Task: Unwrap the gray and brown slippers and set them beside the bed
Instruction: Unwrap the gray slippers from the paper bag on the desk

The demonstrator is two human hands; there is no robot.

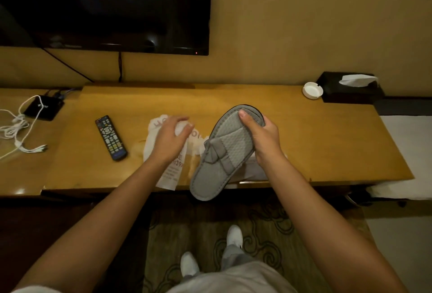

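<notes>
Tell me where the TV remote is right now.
In the head view, the TV remote lies on the wooden desk, left of the white wrapper under the left hand, below the television.

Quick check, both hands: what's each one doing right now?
Left hand: open, fingers spread, over the white plastic wrapper on the desk; holding nothing visible.
Right hand: closed around the gray slippers, gripped at the heel end.

Left hand (171,137) fingers spread, right hand (261,137) fingers clasped
</notes>
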